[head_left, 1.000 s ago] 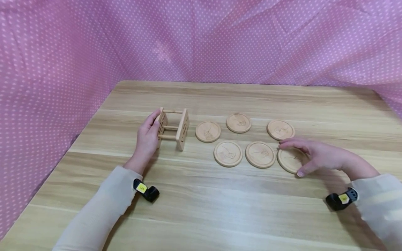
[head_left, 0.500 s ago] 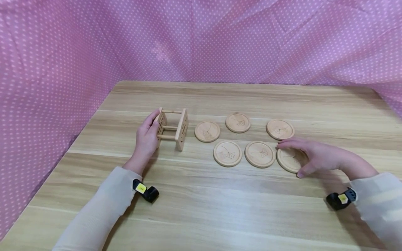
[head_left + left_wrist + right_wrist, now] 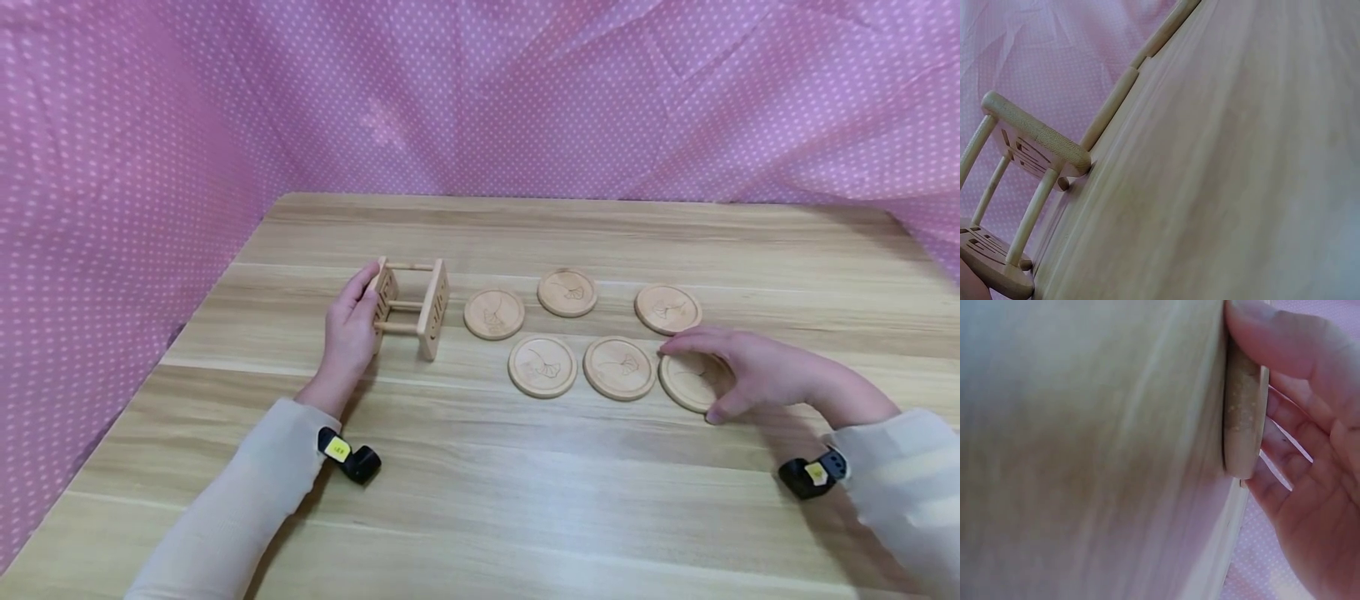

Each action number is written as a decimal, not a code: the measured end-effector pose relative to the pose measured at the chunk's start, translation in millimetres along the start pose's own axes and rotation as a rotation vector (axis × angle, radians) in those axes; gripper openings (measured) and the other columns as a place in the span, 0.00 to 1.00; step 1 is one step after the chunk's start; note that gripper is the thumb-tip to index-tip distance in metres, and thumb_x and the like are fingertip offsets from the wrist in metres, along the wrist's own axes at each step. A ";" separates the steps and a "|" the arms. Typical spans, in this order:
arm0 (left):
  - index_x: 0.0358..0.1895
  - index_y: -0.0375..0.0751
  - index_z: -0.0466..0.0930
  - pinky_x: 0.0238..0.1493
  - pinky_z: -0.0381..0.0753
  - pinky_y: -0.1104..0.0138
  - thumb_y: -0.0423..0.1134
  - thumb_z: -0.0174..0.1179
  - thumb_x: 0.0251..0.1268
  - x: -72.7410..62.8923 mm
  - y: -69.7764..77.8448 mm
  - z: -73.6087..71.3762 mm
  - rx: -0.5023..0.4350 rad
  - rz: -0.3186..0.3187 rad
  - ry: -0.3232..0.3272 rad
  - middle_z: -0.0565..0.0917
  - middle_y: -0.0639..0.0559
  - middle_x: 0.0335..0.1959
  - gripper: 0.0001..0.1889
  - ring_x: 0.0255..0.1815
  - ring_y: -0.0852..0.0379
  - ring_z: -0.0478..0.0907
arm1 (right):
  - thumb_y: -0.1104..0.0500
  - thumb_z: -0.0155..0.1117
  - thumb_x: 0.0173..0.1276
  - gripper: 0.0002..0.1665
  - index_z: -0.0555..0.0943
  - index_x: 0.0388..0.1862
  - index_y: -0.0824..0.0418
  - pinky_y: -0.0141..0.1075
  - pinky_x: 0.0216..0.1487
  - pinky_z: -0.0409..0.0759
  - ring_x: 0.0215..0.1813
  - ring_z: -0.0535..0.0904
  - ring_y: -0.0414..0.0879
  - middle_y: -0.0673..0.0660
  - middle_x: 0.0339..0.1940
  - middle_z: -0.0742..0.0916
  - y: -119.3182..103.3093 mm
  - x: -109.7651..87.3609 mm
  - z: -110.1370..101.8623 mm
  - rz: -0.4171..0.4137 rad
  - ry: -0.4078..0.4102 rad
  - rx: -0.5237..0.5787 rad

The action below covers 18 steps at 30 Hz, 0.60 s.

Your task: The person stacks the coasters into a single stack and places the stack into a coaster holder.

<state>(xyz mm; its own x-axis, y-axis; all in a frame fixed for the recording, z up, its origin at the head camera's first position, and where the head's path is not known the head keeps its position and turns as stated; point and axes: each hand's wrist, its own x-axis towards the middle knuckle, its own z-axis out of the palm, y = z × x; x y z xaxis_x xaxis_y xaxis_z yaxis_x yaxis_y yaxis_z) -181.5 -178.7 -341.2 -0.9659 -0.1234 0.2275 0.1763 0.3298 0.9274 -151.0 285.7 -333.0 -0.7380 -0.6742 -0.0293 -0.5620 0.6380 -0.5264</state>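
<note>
A small wooden coaster rack (image 3: 433, 312), two slotted side panels joined by dowels, stands left of centre in the head view. My left hand (image 3: 351, 321) grips its left panel; in the left wrist view only a bit of that hand shows beside the rack (image 3: 1038, 140). At the right, my right hand (image 3: 772, 375) spans a round wooden coaster (image 3: 686, 383), thumb on the near edge and fingers at the far edge. Seen from the right wrist, the coaster (image 3: 1244, 419) lies flat on the table under the thumb, and the hand (image 3: 1316, 456) partly hides it.
Other leaf-engraved coasters lie flat between the hands: two in the front row (image 3: 543, 367), (image 3: 619, 368) and several behind, such as the left coaster (image 3: 494, 314) and the right coaster (image 3: 668, 309). A pink dotted cloth (image 3: 480, 100) hangs behind the wooden table (image 3: 480, 500).
Hardly anything differs. The view shifts very slightly, and both hands stay where they were on the rack and the coaster.
</note>
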 end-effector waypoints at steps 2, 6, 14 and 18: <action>0.66 0.37 0.64 0.70 0.58 0.64 0.33 0.39 0.73 0.2 -0.7 0.5 -0.022 0.002 0.010 0.65 0.46 0.68 0.21 0.69 0.53 0.60 | 0.53 0.80 0.33 0.50 0.72 0.61 0.53 0.11 0.59 0.48 0.61 0.67 0.53 0.58 0.61 0.75 0.0 0.1 0.5 -0.007 0.011 -0.007; 0.66 0.38 0.65 0.70 0.58 0.65 0.32 0.39 0.72 1.0 -1.9 1.7 -0.061 -0.004 0.028 0.66 0.46 0.67 0.21 0.68 0.54 0.61 | 0.52 0.81 0.33 0.50 0.72 0.61 0.53 0.11 0.59 0.48 0.60 0.68 0.52 0.59 0.60 0.75 -0.3 1.4 1.0 -0.017 0.030 -0.009; 0.66 0.37 0.65 0.70 0.59 0.67 0.30 0.38 0.71 1.2 -0.9 3.8 -0.119 -0.031 0.048 0.66 0.47 0.67 0.21 0.68 0.55 0.61 | 0.52 0.81 0.33 0.50 0.72 0.61 0.56 0.11 0.58 0.50 0.59 0.69 0.48 0.57 0.59 0.77 -0.7 5.0 -0.2 -0.041 0.050 -0.042; 0.66 0.37 0.65 0.70 0.58 0.67 0.28 0.38 0.70 1.5 -0.9 5.0 -0.125 -0.036 0.058 0.65 0.46 0.68 0.22 0.69 0.55 0.60 | 0.52 0.81 0.32 0.50 0.72 0.60 0.55 0.11 0.57 0.51 0.59 0.67 0.36 0.56 0.57 0.78 -0.5 5.7 -0.7 -0.075 0.076 -0.040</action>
<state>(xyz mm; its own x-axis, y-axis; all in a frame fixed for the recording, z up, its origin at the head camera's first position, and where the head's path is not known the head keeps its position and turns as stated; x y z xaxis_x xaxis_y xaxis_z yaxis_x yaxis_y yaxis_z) -184.1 -174.5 -343.2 -0.9600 -0.1882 0.2071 0.1678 0.2051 0.9643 -155.1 281.8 -332.3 -0.7189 -0.6911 0.0745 -0.6297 0.6023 -0.4906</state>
